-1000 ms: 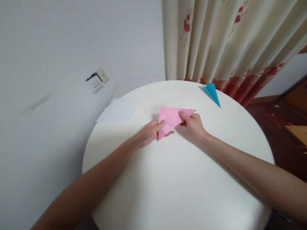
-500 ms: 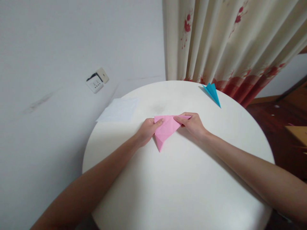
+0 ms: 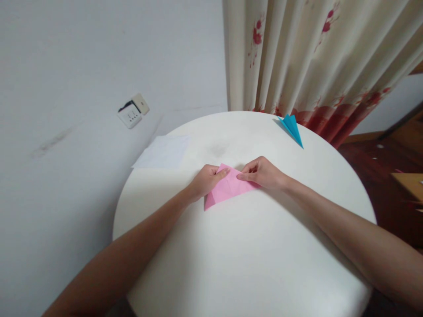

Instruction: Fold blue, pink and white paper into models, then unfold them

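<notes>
The folded pink paper [image 3: 228, 187] lies flat near the middle of the round white table [image 3: 251, 264]. The left hand [image 3: 205, 181] and right hand [image 3: 262, 173] press fingertips together on its upper edge (no readable writing anywhere). A blue paper plane [image 3: 291, 127] sits near the curtain [image 3: 313, 57].

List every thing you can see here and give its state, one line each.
Pink paper: folded, flat on the table, pinned by both hands.
Left hand: pressing its left edge.
Right hand: pinching its top edge.
Blue paper: folded, untouched.
White sheet: flat, overhanging the table edge.
Curtain: drawn.
</notes>
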`<action>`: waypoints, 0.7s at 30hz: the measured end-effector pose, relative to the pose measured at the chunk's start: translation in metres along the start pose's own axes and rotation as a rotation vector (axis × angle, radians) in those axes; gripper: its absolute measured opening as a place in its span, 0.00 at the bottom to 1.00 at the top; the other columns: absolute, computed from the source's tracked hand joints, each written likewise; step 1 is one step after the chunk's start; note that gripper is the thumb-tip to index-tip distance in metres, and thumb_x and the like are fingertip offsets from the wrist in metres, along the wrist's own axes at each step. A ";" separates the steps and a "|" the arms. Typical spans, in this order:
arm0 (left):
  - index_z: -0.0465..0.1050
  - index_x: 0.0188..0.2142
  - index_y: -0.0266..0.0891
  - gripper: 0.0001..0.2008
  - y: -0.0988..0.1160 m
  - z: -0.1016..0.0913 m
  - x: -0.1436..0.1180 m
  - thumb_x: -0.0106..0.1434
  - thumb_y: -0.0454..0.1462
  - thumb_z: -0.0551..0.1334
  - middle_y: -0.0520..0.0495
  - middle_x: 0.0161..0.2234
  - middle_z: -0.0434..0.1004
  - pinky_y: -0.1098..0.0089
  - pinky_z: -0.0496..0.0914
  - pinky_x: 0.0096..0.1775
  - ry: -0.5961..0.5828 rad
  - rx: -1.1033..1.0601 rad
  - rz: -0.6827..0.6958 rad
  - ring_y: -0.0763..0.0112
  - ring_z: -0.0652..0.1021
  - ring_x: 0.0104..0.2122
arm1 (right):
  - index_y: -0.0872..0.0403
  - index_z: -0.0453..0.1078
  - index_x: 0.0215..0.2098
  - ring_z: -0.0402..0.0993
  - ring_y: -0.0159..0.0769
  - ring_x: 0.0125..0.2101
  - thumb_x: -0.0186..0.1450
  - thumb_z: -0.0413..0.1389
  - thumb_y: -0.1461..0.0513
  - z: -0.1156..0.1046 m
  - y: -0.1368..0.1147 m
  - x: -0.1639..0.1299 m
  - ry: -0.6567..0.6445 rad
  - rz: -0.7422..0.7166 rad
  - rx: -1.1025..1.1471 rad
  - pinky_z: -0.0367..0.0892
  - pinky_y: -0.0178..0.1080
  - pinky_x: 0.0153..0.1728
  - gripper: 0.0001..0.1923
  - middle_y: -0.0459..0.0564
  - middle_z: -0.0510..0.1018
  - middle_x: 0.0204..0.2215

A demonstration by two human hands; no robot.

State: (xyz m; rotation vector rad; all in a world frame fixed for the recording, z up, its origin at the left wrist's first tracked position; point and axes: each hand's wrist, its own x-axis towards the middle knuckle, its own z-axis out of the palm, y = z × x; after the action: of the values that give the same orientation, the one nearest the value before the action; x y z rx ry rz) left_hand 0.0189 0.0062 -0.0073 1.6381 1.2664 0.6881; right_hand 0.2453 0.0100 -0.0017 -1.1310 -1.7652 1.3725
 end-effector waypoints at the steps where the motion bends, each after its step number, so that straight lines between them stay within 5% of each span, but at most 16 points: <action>1: 0.69 0.21 0.35 0.27 0.000 0.000 -0.001 0.60 0.57 0.61 0.53 0.17 0.67 0.75 0.52 0.20 -0.008 -0.010 -0.002 0.78 0.64 0.17 | 0.59 0.76 0.23 0.60 0.26 0.19 0.54 0.66 0.48 0.000 0.000 0.000 0.010 0.007 0.006 0.55 0.33 0.20 0.21 0.46 0.72 0.18; 10: 0.79 0.34 0.32 0.20 -0.001 -0.007 0.005 0.63 0.50 0.63 0.39 0.30 0.83 0.75 0.68 0.26 -0.091 -0.145 -0.095 0.71 0.79 0.24 | 0.60 0.76 0.23 0.56 0.26 0.20 0.51 0.66 0.47 -0.020 0.012 0.011 0.323 0.051 0.006 0.52 0.34 0.20 0.22 0.45 0.69 0.17; 21: 0.78 0.32 0.32 0.18 -0.008 -0.015 0.011 0.61 0.48 0.65 0.38 0.32 0.84 0.73 0.71 0.30 -0.007 -0.155 -0.131 0.72 0.80 0.26 | 0.61 0.77 0.23 0.57 0.26 0.20 0.49 0.67 0.48 -0.032 0.020 0.015 0.415 0.117 -0.024 0.53 0.34 0.21 0.22 0.46 0.69 0.17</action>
State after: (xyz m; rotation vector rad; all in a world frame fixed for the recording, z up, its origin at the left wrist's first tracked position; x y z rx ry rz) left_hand 0.0064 0.0213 -0.0097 1.4182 1.2708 0.6822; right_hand 0.2717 0.0391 -0.0133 -1.4328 -1.4380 1.0847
